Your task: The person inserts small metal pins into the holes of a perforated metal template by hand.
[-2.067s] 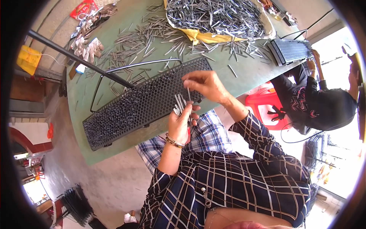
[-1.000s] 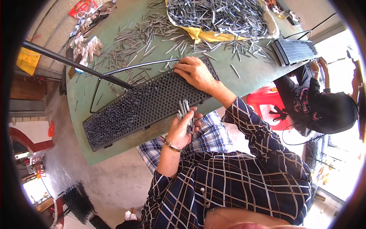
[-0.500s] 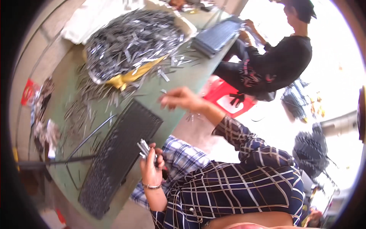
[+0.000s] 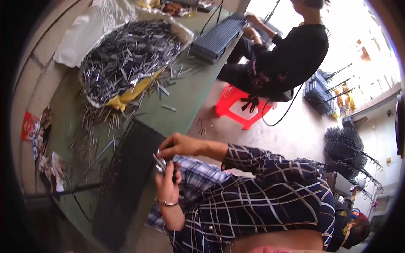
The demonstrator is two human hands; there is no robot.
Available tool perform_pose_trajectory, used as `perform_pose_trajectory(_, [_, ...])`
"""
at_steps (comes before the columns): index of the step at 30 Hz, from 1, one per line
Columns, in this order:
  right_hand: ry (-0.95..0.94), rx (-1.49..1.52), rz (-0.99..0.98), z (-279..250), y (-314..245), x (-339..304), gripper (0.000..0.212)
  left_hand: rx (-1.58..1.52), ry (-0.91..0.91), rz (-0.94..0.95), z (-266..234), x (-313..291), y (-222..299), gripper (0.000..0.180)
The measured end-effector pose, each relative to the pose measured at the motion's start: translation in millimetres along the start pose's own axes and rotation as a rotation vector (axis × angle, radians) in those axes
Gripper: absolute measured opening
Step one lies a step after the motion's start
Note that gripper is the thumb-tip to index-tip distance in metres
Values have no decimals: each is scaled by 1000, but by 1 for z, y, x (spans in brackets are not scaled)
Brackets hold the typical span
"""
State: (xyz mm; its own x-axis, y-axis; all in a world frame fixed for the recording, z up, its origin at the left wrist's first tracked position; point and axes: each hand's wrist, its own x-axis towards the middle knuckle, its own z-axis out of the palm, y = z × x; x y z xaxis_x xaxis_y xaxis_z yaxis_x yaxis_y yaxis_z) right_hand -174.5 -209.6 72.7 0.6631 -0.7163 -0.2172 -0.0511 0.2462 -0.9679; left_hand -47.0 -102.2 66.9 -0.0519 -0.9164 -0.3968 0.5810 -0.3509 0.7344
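Note:
My left hand (image 4: 168, 183), with a bracelet at the wrist, is closed round a small bunch of silver metal strips (image 4: 159, 162). Just above it, the fingertips of my right hand (image 4: 181, 145) pinch the upper end of a strip in that bunch. Both hands are over the near edge of a long black ribbed panel (image 4: 126, 177), which lies slantwise on the green table (image 4: 185, 95). Dark, blurred detail hides what sits in its ribs.
An open white and yellow sack (image 4: 116, 101) full of metal strips lies farther back, with loose strips (image 4: 168, 108) around it. A co-worker (image 4: 291, 55) on a red stool (image 4: 236, 107) handles a grey ribbed panel (image 4: 217, 38). Racks of dark panels (image 4: 344, 145) stand at right.
My right hand has come down and left from over the table to the strips in my left hand. My left hand has hardly moved. The whole view has shifted slightly.

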Motion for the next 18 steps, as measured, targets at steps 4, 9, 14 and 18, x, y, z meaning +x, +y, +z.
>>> perform_pose_trajectory(4, [59,-110,9,0,7,3,24,-27,31,24,-8,-1,-4,14])
perform_pose_trajectory(9, [15,22,102,23,1,7,24,-110,33,77,-19,-12,2,18])
perform_pose_trajectory(14, [-24,-224,122,57,-1,24,26,-132,211,132,-46,-37,5,19])
perform_pose_trajectory(18, [-25,-283,109,74,-16,17,24,-140,214,163,-57,-52,8,15])
